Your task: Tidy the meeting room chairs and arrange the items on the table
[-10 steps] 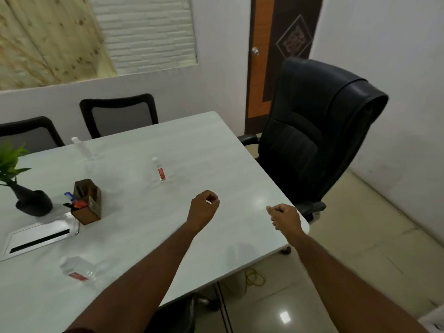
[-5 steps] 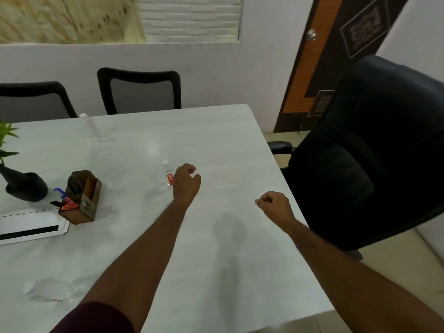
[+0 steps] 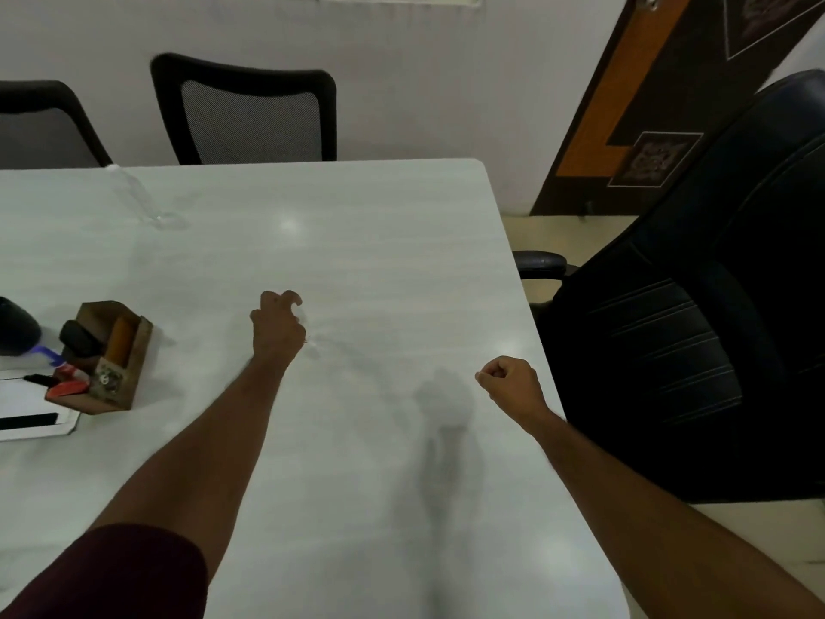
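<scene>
Head view: the left hand (image 3: pixel 279 326) curls its fingers round a small clear bottle (image 3: pixel 311 340), nearly hidden under its palm on the counter (image 3: pixel 379 243), probably to lift it. The right hand (image 3: pixel 509 382) hovers fisted and empty, the black chair (image 3: pixel 692 328) just right of it.

Two bare arms reach out over a pale grey rectangular table (image 3: pixel 379 243) in a meeting room.
Near the table's middle, the left hand (image 3: pixel 277 326) curls its fingers round a small clear plastic bottle (image 3: pixel 311 335), blurred and mostly hidden. The right hand (image 3: pixel 509 384) is a fist holding nothing, over the table's right edge. A brown wooden pen holder (image 3: pixel 107 355) sits on the table's left side. A black mesh-backed chair (image 3: pixel 250 113) stands beyond the table's far edge, and a black padded armchair (image 3: pixel 692 328) at its right.
</scene>
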A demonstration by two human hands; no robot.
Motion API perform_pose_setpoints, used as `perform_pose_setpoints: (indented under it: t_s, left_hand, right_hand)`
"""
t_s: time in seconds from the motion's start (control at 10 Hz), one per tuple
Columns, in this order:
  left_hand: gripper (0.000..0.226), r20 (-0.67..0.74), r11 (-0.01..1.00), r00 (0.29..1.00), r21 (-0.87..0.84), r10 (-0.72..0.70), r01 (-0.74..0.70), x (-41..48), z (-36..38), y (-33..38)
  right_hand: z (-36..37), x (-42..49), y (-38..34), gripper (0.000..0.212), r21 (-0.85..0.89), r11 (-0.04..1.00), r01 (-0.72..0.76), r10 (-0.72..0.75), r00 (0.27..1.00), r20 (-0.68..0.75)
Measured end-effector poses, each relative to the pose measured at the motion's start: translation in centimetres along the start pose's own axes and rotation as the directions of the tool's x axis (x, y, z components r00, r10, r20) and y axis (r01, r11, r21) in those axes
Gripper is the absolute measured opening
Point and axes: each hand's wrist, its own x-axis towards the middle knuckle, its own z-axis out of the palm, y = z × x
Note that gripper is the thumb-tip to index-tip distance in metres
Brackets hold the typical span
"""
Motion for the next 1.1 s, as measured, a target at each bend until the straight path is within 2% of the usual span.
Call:
perform_pose_setpoints:
  t_s: [0.1, 0.2, 0.4, 0.6, 0.9, 1.0, 1.1]
  left_hand:
    - [0.022, 0.004, 0.999, 0.999, 0.020, 0.037, -0.037, -0.6, 0.6, 1.2]
    - [0.016, 0.076, 0.995, 0.993, 0.025, 0.090, -0.092, -2.7, 2.3, 4.4]
    - [0.029, 0.215, 0.983, 0.964, 0.065, 0.155, -0.172, -7.8, 6.4, 9.8]
    - [0.023, 0.269, 0.982, 0.949, 0.049, 0.164, -0.183, -12.9, 10.2, 14.4]
    - [0.024, 0.262, 0.974, 0.951, 0.114, 0.163, -0.198, -17.3, 12.6, 16.7]
    - [0.034, 0.252, 0.966, 0.964, 0.214, 0.091, -0.147, -18.3, 12.7, 17.3]
    - [0.045, 0.223, 0.930, 0.968, 0.319, 0.113, -0.182, -19.0, 12.7, 18.2]
  right_hand:
    - [-0.9, 0.9, 0.6, 0.010, 0.005, 1.000, -0.005, 0.005, 1.000, -0.001]
    - [-2.3, 1.9, 1.4, 0.010, 0.031, 1.000, 0.007, -0.007, 1.000, 0.024]
    - [-4.2, 3.3, 2.3, 0.014, 0.096, 0.995, 0.011, -0.018, 0.997, 0.072]
    - [-6.5, 3.7, 4.7, 0.017, 0.109, 0.994, 0.023, -0.035, 0.994, 0.102]
    - [-8.6, 3.0, 8.0, 0.020, 0.136, 0.990, 0.024, -0.048, 0.984, 0.173]
    - [-10.1, 2.7, 8.7, 0.022, 0.147, 0.988, 0.049, -0.081, 0.972, 0.220]
    - [-11.2, 2.2, 8.9, 0.025, 0.195, 0.979, 0.055, -0.097, 0.972, 0.215]
